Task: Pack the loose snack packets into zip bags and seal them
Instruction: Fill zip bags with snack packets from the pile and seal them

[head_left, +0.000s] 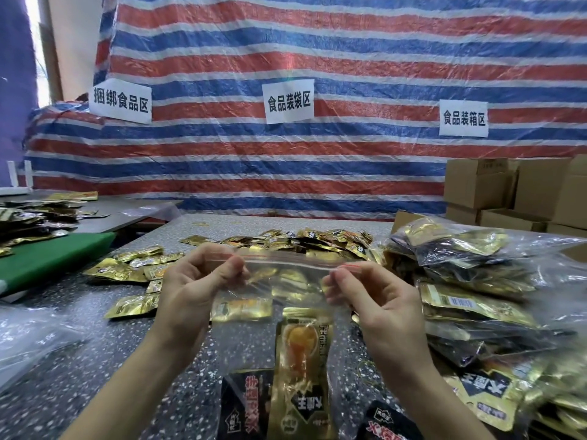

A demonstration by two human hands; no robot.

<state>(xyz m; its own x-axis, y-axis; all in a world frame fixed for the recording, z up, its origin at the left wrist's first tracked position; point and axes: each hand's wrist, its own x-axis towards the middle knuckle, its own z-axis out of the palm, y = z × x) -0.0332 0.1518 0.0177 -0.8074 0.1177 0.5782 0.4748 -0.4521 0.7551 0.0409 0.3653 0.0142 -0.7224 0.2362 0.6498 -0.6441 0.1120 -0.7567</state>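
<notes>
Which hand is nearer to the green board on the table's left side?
Left. The left hand pinches the zip bag at its left top corner, to the right of the green board; the right hand pinches the other corner, farther right.

Striped tarp [349, 52], paper signs [288, 101], cardboard boxes [476, 185], green mat [47, 258]

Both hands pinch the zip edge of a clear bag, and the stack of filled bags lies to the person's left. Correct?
Not quite: the head view shows the stack of filled bags to the person's right. The left hand and right hand do pinch the zip edge of the clear bag.
</notes>
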